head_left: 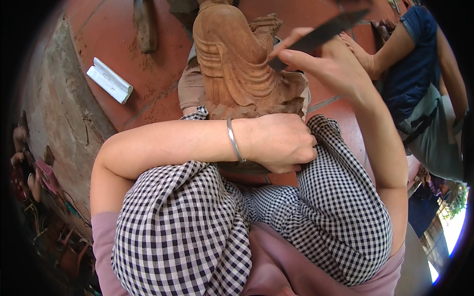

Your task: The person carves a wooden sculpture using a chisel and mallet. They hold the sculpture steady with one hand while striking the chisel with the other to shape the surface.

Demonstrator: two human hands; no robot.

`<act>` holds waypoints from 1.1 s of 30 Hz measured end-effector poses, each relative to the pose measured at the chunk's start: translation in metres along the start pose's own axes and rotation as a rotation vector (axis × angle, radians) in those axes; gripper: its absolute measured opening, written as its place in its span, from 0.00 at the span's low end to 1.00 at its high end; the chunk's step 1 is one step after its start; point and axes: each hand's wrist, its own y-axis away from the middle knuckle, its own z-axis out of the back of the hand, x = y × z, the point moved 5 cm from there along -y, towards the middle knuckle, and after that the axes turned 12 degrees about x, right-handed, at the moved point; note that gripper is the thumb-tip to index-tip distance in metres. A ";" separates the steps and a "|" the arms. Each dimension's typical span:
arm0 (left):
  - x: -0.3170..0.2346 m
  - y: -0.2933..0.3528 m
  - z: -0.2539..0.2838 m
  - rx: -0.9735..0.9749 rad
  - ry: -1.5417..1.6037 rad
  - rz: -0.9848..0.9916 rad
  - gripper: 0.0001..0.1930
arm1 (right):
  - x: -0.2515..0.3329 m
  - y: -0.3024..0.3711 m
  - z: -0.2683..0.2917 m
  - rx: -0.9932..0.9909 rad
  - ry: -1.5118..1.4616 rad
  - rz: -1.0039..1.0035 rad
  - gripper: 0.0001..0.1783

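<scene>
A carved reddish-brown wooden statue (232,64) of a robed figure stands before my knees. Its draped folds and jagged base face me, and its top is cut off by the frame edge. My right hand (316,64) is closed on a dark flat-bladed knife (328,33), whose lower end comes close to the folds on the statue's right side. Below the base, my left hand (281,140) lies across with its fingers curled, beside my right knee. Whatever those fingers hold, if anything, is hidden. A silver bangle (234,140) circles the left wrist.
On the red tiled floor (163,69) lie a white block (109,81) and a wooden piece (145,24), with wood dust around. A large grey-brown slab (69,89) runs along the left. Another person in dark blue (412,64) is close on the right.
</scene>
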 end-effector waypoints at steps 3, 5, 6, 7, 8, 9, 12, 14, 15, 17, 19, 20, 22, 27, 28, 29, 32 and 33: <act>0.001 0.001 -0.004 -0.003 0.000 0.005 0.13 | -0.012 0.024 -0.017 -0.100 -0.082 -0.046 0.14; 0.001 -0.002 -0.007 -0.006 -0.017 0.005 0.12 | -0.006 0.033 -0.028 -0.123 -0.121 -0.100 0.17; 0.000 -0.003 -0.007 0.007 -0.027 0.009 0.12 | -0.007 0.034 -0.032 -0.134 -0.073 -0.082 0.19; 0.000 -0.003 -0.007 0.019 -0.037 0.013 0.12 | -0.004 0.033 -0.035 -0.136 -0.067 -0.075 0.19; 0.000 -0.004 -0.006 0.032 -0.046 0.018 0.11 | -0.003 0.033 -0.035 -0.137 -0.061 -0.069 0.19; 0.000 -0.003 -0.005 0.025 -0.041 0.018 0.12 | -0.003 0.030 -0.033 -0.117 -0.069 -0.079 0.18; 0.000 -0.001 0.000 -0.002 -0.025 0.016 0.12 | -0.022 0.023 -0.014 -0.079 -0.227 -0.117 0.17; -0.001 -0.001 0.000 -0.028 -0.014 0.013 0.12 | -0.017 0.025 -0.014 -0.086 -0.169 -0.111 0.18; -0.001 -0.001 -0.002 -0.027 -0.014 0.008 0.12 | -0.011 0.027 -0.019 -0.094 -0.111 -0.082 0.19; 0.000 -0.002 -0.004 -0.023 -0.014 -0.003 0.12 | -0.008 0.029 -0.023 -0.087 -0.030 -0.033 0.19; 0.000 -0.001 0.000 -0.014 -0.016 0.013 0.12 | -0.011 0.027 -0.019 -0.046 -0.072 -0.086 0.20; 0.000 -0.001 0.001 -0.009 -0.017 0.020 0.11 | -0.015 0.024 -0.015 -0.019 -0.136 -0.159 0.20; 0.000 -0.001 0.000 -0.017 -0.008 0.009 0.11 | -0.021 0.022 -0.014 -0.042 -0.140 -0.099 0.20; 0.001 0.000 -0.002 -0.025 0.004 0.011 0.11 | -0.007 0.028 -0.023 -0.042 0.019 0.012 0.17; 0.000 -0.001 0.000 -0.029 0.002 0.006 0.11 | -0.011 0.027 -0.020 -0.042 -0.040 -0.008 0.16; 0.000 -0.001 0.002 -0.032 -0.001 0.001 0.11 | -0.018 0.025 -0.014 -0.042 -0.100 -0.028 0.16; 0.001 -0.002 -0.002 -0.049 0.008 -0.004 0.11 | -0.023 0.021 -0.008 -0.086 -0.232 -0.063 0.15; 0.001 -0.001 -0.002 -0.047 0.008 -0.002 0.11 | -0.022 0.021 -0.009 -0.139 -0.256 -0.013 0.15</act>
